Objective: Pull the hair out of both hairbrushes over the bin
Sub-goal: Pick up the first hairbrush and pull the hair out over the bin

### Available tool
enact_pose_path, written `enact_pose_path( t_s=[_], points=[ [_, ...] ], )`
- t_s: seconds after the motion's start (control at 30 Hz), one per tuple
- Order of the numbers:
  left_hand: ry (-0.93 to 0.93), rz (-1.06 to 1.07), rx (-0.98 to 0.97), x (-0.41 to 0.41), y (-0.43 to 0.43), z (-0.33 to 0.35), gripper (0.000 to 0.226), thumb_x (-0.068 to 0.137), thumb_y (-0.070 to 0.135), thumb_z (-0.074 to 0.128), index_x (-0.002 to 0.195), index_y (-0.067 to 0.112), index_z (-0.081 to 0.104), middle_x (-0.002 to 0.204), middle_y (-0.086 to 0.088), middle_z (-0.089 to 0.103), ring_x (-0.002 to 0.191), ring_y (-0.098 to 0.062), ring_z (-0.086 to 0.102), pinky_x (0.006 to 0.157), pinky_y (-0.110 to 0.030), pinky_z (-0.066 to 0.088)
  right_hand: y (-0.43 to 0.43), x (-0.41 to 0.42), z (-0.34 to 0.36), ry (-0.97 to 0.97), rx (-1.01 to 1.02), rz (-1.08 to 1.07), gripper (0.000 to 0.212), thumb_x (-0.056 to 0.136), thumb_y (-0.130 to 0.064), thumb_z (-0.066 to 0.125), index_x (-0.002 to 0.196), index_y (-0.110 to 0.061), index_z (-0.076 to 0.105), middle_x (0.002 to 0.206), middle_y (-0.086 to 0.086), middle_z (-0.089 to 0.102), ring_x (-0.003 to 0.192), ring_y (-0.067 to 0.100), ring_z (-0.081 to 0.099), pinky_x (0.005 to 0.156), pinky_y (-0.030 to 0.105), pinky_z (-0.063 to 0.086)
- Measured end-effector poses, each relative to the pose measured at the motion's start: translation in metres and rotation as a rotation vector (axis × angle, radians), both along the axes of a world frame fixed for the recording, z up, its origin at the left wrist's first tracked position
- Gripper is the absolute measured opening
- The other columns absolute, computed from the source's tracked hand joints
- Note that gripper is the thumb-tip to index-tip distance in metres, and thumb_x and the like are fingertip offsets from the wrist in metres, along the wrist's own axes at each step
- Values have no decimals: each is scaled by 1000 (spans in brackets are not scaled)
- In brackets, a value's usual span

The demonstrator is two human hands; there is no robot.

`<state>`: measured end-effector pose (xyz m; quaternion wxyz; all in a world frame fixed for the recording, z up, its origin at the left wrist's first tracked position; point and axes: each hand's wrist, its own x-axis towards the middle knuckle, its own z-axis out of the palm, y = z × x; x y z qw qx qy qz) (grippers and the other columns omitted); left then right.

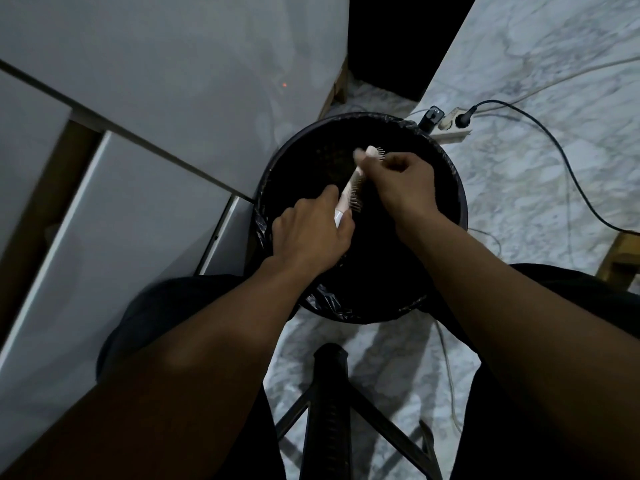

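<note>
While we sit over the black-lined bin (453, 188), our left hand (311, 233) grips the pale hairbrush (349, 188) by its handle above the bin's opening, and our right hand (405, 183) pinches at its bristles.

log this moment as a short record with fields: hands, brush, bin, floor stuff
left hand: left hand closed on the handle end of the hairbrush
right hand: right hand at the bristles near the head end, fingers pinched; hair too dark to make out
brush: pale, tilted, held over the bin
bin: round bin with black liner
floor: power strip with plugged cables beyond the bin
</note>
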<state>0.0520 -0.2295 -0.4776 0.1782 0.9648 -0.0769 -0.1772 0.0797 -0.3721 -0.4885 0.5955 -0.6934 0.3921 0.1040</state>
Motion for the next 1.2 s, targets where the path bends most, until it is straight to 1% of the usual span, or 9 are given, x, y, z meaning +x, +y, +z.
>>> enact_pose_path(
  t_s=[0.17,0.3,0.43,0.53,0.63,0.73,0.87,1.07,1.2],
  points=[
    [-10,11,-3,2,-6,4,26,96,47,52,100,21,47,93,-8,67,84,-38,63,66,-37,38,-8,1,1,-10,-180,19,16,78,-37,81,81,-22,75,86,-2,77,85,14,74,90,36,59],
    [6,75,-72,6,-10,7,27,96,45,52,93,21,42,90,-8,65,82,-39,60,65,-37,39,-17,6,-4,-10,85,-169,14,85,-26,77,75,-16,74,79,5,78,77,21,76,83,41,63],
    [43,160,-95,7,-9,3,26,97,46,52,91,23,43,88,-4,62,76,-30,54,63,-35,34,-16,8,-5,-44,367,-256,25,87,-25,74,102,-5,74,98,12,78,96,27,75,93,45,59],
    [61,180,-80,8,-8,2,24,96,46,52,92,25,43,90,-2,61,75,-26,49,65,-35,34,-9,6,-2,-120,31,152,42,79,-34,81,117,-17,71,111,-1,75,104,11,71,96,28,54],
    [58,159,-68,7,-9,4,23,97,45,53,92,25,43,88,0,58,74,-23,45,65,-35,33,-10,6,-3,-135,-179,191,21,81,-23,81,101,-17,78,98,-1,79,92,9,73,94,29,57],
    [66,197,-102,9,-10,7,26,97,47,52,89,24,43,86,0,59,72,-25,47,64,-34,33,-16,9,-10,-121,126,-63,3,87,-13,75,90,-11,75,82,7,79,76,18,78,81,38,63],
    [116,287,-167,12,-11,5,27,97,48,52,84,26,44,84,0,61,76,-27,58,65,-34,39,-18,15,-14,-71,475,-277,27,94,-13,63,114,5,67,93,17,74,76,27,74,76,44,64],
    [145,292,-135,13,-9,4,25,96,47,52,88,24,46,93,-4,63,82,-30,58,67,-36,41,-4,4,-15,-220,-77,318,39,77,-26,83,113,-15,72,104,0,76,100,14,72,94,34,57],
    [135,247,-123,13,-9,5,24,96,49,53,91,27,45,94,-1,63,78,-26,52,67,-34,38,-13,9,-17,-145,265,-75,11,91,-3,69,100,4,69,85,13,72,72,21,72,67,34,63]
  ],
)
